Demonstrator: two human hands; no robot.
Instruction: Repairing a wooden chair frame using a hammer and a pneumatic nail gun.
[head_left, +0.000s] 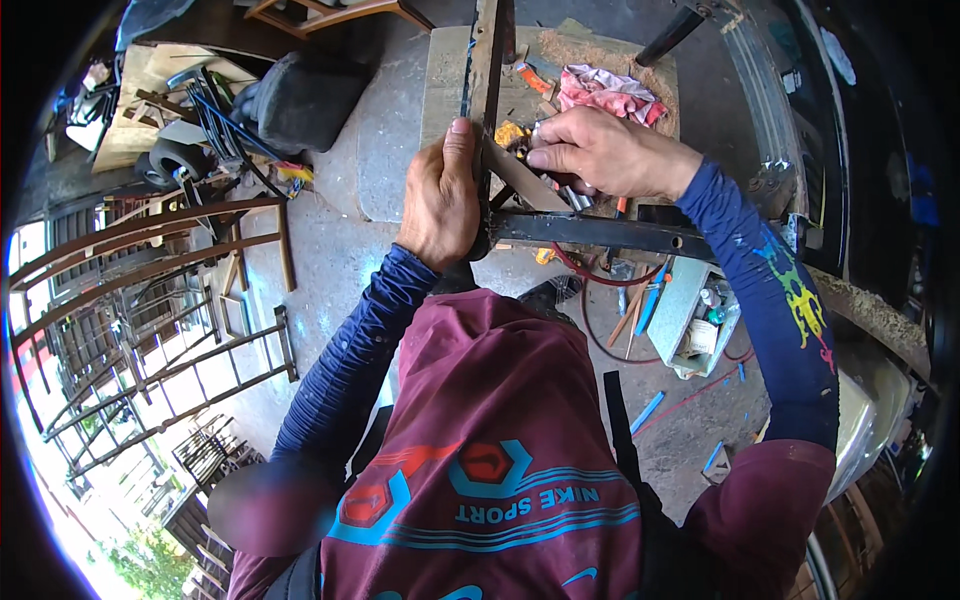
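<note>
A dark metal frame stands in front of me, with an upright bar [490, 60], a horizontal bar [600, 235] and a short diagonal brace [520, 178] meeting at a corner. My left hand [440, 195] is wrapped around the upright bar just above that corner, thumb pointing up along it. My right hand [605, 152] is closed on a small silvery metal tool [535, 132], held against the brace near the upright. What kind of tool it is cannot be made out. Something yellow [508, 132] lies just behind the joint.
Behind the frame is a wooden bench top [450, 80] with sawdust and a pink rag [610, 90]. On the concrete floor are a grey box of bottles [700, 320], a red cable [600, 285] and blue sticks. Metal gate frames [150, 300], a tyre [180, 160] and a black bag [300, 95] are at the left.
</note>
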